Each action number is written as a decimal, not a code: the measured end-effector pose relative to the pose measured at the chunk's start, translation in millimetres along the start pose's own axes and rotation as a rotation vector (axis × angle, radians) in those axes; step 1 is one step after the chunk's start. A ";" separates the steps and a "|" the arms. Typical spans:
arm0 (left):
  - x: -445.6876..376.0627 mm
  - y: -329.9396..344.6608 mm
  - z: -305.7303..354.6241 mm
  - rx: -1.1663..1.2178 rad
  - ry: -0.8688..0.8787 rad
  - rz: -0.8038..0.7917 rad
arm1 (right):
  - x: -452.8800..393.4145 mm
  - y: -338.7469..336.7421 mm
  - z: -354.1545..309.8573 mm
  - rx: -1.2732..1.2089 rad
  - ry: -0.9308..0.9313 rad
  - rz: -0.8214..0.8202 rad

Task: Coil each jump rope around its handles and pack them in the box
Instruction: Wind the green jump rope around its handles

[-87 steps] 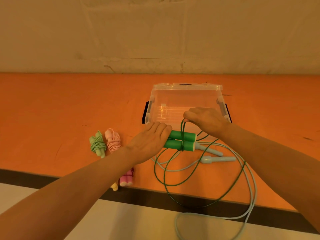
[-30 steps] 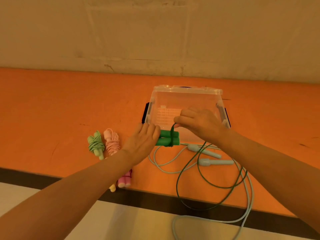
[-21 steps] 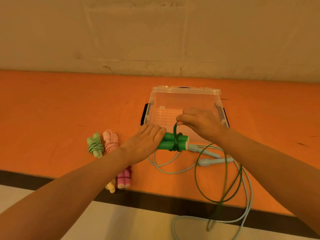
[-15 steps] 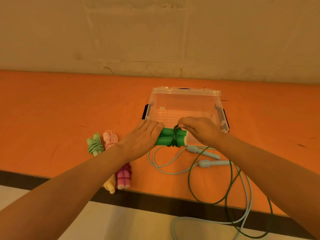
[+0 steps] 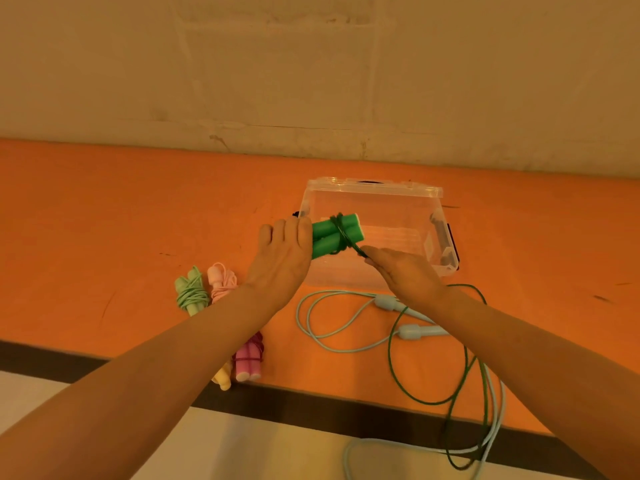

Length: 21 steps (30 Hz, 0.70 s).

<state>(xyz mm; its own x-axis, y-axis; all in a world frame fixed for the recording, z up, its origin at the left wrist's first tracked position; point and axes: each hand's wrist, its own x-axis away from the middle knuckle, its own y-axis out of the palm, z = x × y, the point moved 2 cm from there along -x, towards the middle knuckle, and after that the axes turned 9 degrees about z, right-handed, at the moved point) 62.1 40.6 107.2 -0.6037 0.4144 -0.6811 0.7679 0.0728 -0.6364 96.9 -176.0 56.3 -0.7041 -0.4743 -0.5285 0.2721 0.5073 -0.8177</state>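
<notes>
My left hand point(image 5: 282, 256) grips the near end of two bright green handles point(image 5: 334, 235), held side by side above the front left of the clear plastic box point(image 5: 377, 188). A few turns of dark green cord wrap the handles. My right hand point(image 5: 403, 271) pinches that green cord point(image 5: 394, 362) just right of the handles; the rest of it loops across the table and hangs over the front edge. A pale blue jump rope point(image 5: 389, 303) lies uncoiled in front of the box.
Coiled ropes lie to the left on the orange table point(image 5: 104, 220): a light green one point(image 5: 190, 294), a pink one point(image 5: 221, 282), a magenta one point(image 5: 247, 360) and a yellow one point(image 5: 223, 375) near the dark front edge. A beige wall stands behind.
My left hand has lifted the green handles up and tilted them over the box. My right hand has swung the cord round to the near side, adding wraps; the loose loop has shortened.
</notes>
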 end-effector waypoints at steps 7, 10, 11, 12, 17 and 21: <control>-11.0 5.0 -1.4 -0.120 -0.150 0.007 | -7.5 -2.8 -13.8 0.124 -0.108 0.154; -12.4 7.6 -7.5 -0.176 -0.188 0.001 | -8.3 -2.9 -17.4 0.122 -0.139 0.154; -10.7 9.5 -10.0 -0.195 -0.195 0.004 | -8.7 -3.0 -17.9 0.130 -0.155 0.152; -8.9 11.4 -12.2 -0.212 -0.200 -0.003 | -8.9 -3.6 -19.1 0.138 -0.170 0.149; -12.4 11.7 -22.2 -0.267 -0.297 -0.040 | -7.5 -6.6 -26.5 0.175 -0.234 0.164; -11.7 14.9 -28.5 -0.325 -0.310 -0.063 | -7.9 -5.8 -23.8 0.259 -0.315 0.212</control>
<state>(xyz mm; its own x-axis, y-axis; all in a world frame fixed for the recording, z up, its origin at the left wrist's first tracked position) 86.7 62.7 116.1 -0.6492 0.1119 -0.7523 0.7249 0.3906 -0.5674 85.3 -158.0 70.7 -0.3925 -0.5956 -0.7008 0.5719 0.4387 -0.6931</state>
